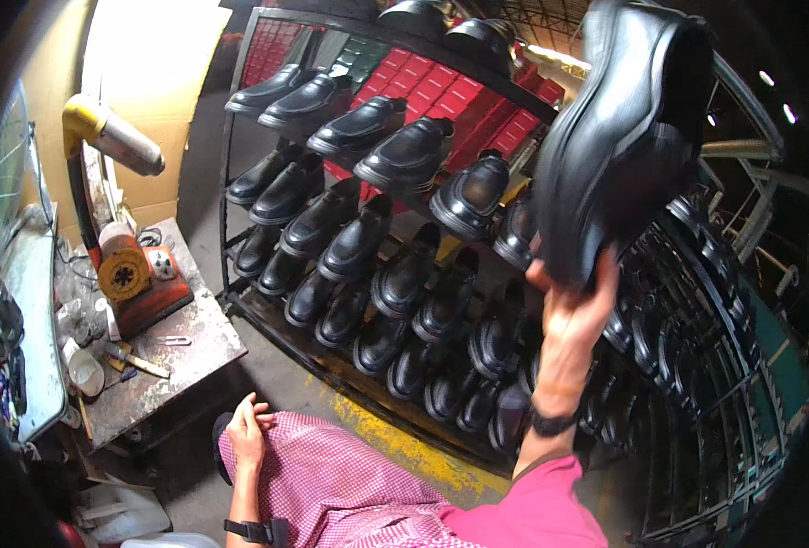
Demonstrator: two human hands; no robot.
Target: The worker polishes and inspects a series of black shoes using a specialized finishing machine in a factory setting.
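R hand (580, 292) is up high — thumb and fingers pinch the low end of a black shoe (605, 137). The shoe is in the air, right above that hand, a bit blurry, so I can't tell if it's all done. It's not on a shelf. L hand (247, 437) is down low, by the pink checked cloth (340, 466), fingers bent and close together; can't tell if there's s'thing small in it.

Lots of other shoes (404, 153) sit in rows on the rack (523, 97), to the left of the R hand and lower too. So, as far as I can see, a big bunch is set out — just the 1 in hand is off the rack. Can't tell which ones need more work. Up and left of the L hand is a table (208, 333) w/ a white cup (84, 370) and, higher up, a heat gun (126, 142).
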